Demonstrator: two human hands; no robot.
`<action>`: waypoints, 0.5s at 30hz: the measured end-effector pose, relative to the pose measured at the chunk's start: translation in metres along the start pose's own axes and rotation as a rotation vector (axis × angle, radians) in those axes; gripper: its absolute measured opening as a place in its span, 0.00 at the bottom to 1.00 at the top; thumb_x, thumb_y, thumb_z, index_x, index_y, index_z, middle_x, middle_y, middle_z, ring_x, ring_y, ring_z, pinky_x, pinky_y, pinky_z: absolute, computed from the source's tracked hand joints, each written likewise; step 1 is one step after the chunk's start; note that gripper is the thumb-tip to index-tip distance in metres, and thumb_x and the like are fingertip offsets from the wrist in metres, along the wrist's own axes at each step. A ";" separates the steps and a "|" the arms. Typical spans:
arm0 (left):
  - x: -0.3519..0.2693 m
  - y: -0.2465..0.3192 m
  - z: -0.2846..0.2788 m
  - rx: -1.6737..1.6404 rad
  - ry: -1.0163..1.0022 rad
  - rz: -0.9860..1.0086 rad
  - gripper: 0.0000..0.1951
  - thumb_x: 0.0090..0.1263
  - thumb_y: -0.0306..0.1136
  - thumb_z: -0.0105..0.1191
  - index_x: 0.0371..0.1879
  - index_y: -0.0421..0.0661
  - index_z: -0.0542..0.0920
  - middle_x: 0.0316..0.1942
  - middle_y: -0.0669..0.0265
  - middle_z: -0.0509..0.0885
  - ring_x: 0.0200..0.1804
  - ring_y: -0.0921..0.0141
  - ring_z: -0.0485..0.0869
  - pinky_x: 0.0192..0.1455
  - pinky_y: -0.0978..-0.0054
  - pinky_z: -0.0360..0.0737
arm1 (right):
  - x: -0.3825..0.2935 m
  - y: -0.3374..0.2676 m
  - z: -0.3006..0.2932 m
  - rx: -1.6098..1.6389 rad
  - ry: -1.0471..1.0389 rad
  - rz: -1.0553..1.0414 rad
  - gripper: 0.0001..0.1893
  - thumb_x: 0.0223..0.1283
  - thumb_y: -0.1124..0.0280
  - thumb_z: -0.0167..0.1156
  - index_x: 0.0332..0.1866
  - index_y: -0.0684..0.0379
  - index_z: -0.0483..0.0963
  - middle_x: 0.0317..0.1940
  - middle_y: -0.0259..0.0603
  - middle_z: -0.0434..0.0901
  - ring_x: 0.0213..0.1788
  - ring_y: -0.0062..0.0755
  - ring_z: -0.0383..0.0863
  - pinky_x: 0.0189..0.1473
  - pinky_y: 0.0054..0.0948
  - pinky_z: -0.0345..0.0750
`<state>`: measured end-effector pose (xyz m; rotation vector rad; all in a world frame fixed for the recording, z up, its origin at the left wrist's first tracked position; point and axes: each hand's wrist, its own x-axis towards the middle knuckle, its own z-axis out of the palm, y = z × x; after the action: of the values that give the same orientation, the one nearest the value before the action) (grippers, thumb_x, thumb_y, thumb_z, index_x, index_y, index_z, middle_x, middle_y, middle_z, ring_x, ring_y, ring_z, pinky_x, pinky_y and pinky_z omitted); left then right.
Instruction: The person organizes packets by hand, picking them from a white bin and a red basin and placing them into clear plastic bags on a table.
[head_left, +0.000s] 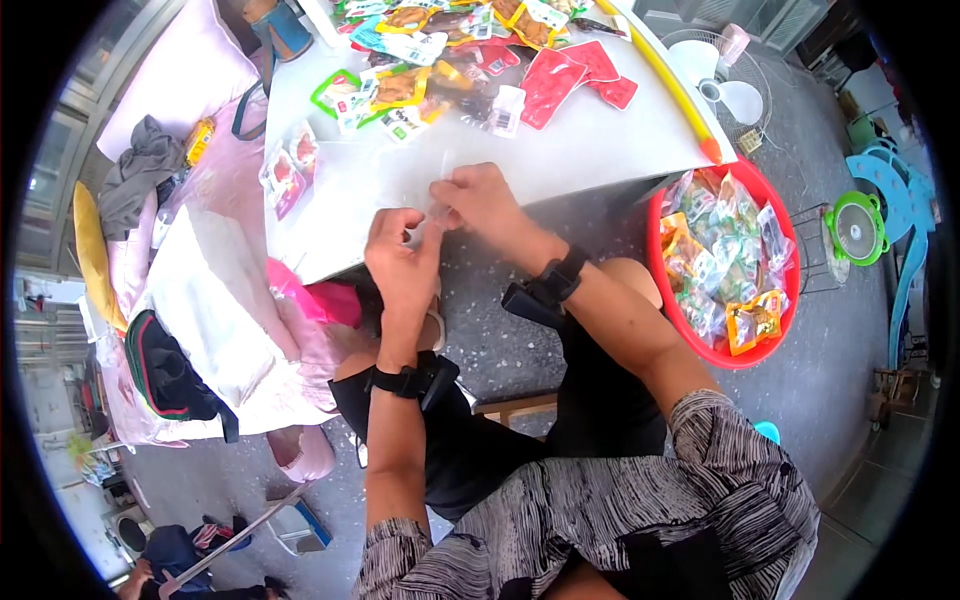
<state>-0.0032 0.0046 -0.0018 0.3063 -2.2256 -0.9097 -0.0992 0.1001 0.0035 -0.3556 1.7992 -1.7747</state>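
Both hands meet over the near edge of a white table (360, 172). My left hand (405, 244) and my right hand (469, 199) pinch a clear plastic bag (439, 214) between them; its outline is faint and its contents cannot be made out. Left of the hands lie clear packets with pink and red contents (285, 176). Farther back is a pile of snack packets (405, 86), yellow, green and clear, with red packets (551, 82) beside it. A red tub (791, 300), filled with packets, stands on the floor to the right.
A long yellow stick with an orange end (664, 71) lies along the table's right edge. A bed with pink covers (232, 150), a white cloth (217, 300) and a dark bag (169, 375) adjoins the table at left. A fan (720, 90) stands beyond the tub. Another person's arm (135, 581) shows bottom left.
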 end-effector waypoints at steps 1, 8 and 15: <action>-0.002 0.001 0.001 -0.048 -0.044 -0.042 0.09 0.49 0.26 0.60 0.27 0.39 0.75 0.24 0.60 0.76 0.26 0.65 0.75 0.28 0.71 0.72 | 0.002 0.003 0.001 0.025 0.032 -0.041 0.12 0.53 0.68 0.58 0.24 0.69 0.74 0.17 0.38 0.77 0.16 0.20 0.75 0.17 0.19 0.71; -0.004 -0.021 0.004 -0.229 -0.161 -0.289 0.13 0.50 0.30 0.65 0.28 0.38 0.75 0.20 0.66 0.74 0.22 0.76 0.71 0.25 0.79 0.71 | 0.000 0.005 0.010 -0.042 0.079 -0.138 0.14 0.49 0.68 0.63 0.18 0.68 0.73 0.12 0.36 0.73 0.16 0.19 0.72 0.17 0.20 0.68; -0.002 -0.014 0.003 -0.262 -0.231 -0.320 0.11 0.51 0.28 0.64 0.25 0.38 0.74 0.17 0.69 0.73 0.21 0.78 0.70 0.25 0.80 0.69 | 0.008 0.020 0.008 -0.184 0.150 -0.235 0.17 0.41 0.63 0.68 0.15 0.67 0.72 0.09 0.38 0.71 0.13 0.21 0.69 0.17 0.27 0.68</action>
<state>-0.0043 -0.0033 -0.0138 0.4623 -2.2647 -1.4587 -0.0969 0.0902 -0.0168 -0.5393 2.1078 -1.8384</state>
